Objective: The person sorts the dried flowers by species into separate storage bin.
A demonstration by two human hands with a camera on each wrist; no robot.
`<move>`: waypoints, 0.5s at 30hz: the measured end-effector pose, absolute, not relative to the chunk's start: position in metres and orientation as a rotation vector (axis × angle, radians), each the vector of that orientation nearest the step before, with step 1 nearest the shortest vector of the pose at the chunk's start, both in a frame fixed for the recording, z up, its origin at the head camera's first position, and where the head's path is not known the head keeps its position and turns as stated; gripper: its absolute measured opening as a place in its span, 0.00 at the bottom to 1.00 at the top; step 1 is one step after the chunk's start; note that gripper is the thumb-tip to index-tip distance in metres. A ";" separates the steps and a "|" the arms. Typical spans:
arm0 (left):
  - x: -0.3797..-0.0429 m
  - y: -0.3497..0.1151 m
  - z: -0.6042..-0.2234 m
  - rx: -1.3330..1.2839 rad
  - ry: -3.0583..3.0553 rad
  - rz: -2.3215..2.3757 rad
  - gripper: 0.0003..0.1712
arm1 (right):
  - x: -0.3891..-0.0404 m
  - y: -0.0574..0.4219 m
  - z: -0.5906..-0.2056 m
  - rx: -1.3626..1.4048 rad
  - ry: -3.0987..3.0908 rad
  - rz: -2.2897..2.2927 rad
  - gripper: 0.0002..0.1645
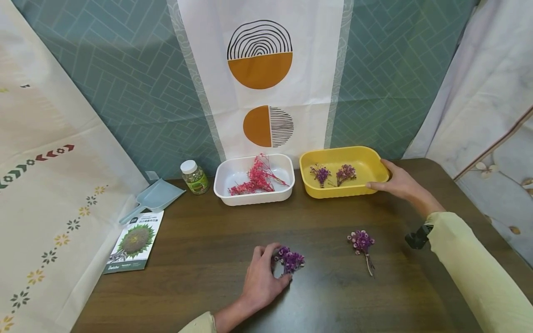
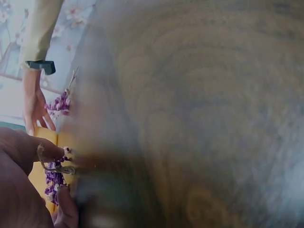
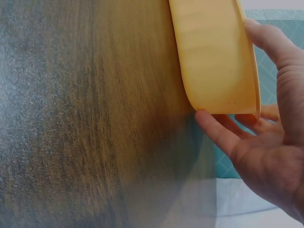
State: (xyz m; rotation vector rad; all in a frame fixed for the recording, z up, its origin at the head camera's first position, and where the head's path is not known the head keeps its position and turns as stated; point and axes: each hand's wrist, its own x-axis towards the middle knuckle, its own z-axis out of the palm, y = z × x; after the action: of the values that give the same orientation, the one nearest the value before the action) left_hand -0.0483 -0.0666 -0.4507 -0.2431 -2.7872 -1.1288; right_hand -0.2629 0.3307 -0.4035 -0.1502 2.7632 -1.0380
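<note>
My left hand (image 1: 263, 280) has its thumb and fingers curled round a bunch of purple dried flowers (image 1: 293, 262) low over the table; in the left wrist view the flowers (image 2: 54, 180) show between thumb and finger. With my right hand (image 1: 397, 182) I grip the right end of a yellow plastic basin (image 1: 368, 162), thumb on the near side and fingers round the end. The right wrist view has the basin's outer wall (image 3: 213, 52) close up. Two purple bunches (image 1: 345, 173) lie inside it. Another purple bunch (image 1: 361, 243) rests on the table in front of the basin, stems toward me.
Left of the yellow basin stands a white basin (image 1: 225, 196) holding pink dried flowers (image 1: 260, 175). Further left are a white-lidded jar (image 1: 195, 178), a light blue dustpan (image 1: 160, 195) and a sunflower seed packet (image 1: 135, 243). A patterned cloth (image 1: 266, 101) hangs behind the table (image 1: 195, 240).
</note>
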 end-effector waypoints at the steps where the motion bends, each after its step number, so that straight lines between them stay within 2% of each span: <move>1: -0.049 -0.067 -0.451 -0.259 -2.779 -1.131 0.38 | -0.263 0.331 -0.403 -0.151 2.763 -1.037 0.69; 9: -0.053 -0.069 -0.449 -0.343 -2.754 -1.080 0.35 | -0.263 0.331 -0.403 -0.153 2.763 -1.031 0.70; 15: -0.056 -0.068 -0.449 -0.347 -2.791 -1.049 0.38 | -0.263 0.331 -0.403 -0.148 2.761 -1.029 0.70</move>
State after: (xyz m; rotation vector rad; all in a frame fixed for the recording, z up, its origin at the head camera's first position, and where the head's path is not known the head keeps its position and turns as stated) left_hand -0.0557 -0.0685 -0.4490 -0.3474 -2.7909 -1.0493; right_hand -0.2628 0.3308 -0.4031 -0.1478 2.7614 -1.0288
